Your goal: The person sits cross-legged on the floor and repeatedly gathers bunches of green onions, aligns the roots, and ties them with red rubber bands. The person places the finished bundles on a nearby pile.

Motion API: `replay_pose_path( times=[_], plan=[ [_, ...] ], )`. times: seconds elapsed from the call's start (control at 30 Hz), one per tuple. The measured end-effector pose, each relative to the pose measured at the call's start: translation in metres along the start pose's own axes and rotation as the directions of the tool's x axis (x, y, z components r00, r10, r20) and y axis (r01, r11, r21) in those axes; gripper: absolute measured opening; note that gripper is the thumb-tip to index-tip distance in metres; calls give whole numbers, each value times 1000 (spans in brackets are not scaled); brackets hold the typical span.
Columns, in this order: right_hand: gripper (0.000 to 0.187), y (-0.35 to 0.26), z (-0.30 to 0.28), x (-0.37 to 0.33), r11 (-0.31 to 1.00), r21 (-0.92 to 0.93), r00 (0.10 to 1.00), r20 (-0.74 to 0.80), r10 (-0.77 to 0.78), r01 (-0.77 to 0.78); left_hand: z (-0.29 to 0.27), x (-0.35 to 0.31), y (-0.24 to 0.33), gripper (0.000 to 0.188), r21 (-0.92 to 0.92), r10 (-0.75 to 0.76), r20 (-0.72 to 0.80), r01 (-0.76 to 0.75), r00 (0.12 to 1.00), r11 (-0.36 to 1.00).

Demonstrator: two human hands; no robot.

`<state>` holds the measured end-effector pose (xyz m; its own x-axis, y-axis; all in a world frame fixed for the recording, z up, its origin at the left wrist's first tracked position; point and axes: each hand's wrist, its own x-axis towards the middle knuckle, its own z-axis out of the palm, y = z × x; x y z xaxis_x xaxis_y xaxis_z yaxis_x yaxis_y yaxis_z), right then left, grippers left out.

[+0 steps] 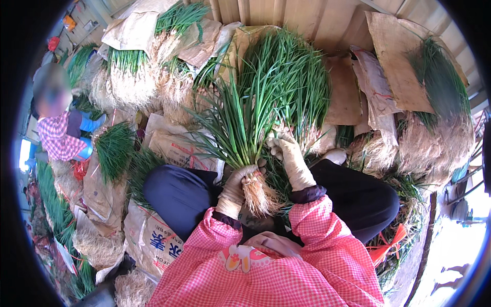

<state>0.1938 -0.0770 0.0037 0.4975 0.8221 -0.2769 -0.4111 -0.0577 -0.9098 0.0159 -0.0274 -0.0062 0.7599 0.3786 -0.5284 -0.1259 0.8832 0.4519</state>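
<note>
My left hand, in a pale work glove, wraps round the base of a bunch of green onions. The bunch's long leaves fan up and away from me, and its pale, stringy roots hang below the grip toward my lap. My right hand, gloved too, is beside the bunch on its right, with its fingers curled in. Whatever is between those fingers is too small to make out. Just beyond it stands a big pile of green onions, roots toward me.
Several more rooted bundles line the back wall, partly under sacks and brown sheets. A printed sack lies left of my bent knees. Another person sits at far left by a loose bundle. Red ties lie at right.
</note>
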Motion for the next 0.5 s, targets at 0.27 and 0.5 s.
replay_pose_path(
  times=[0.27, 0.5],
  plan=[
    [21, -25, 14, 9, 990, 125, 997, 62, 54, -61, -11, 3, -4, 30, 33, 47, -115, -43, 992, 999],
    [19, -16, 9, 56, 976, 212, 996, -63, 62, -47, 7, -5, -1, 32, 27, 96, -12, -96, 995, 995]
  ],
)
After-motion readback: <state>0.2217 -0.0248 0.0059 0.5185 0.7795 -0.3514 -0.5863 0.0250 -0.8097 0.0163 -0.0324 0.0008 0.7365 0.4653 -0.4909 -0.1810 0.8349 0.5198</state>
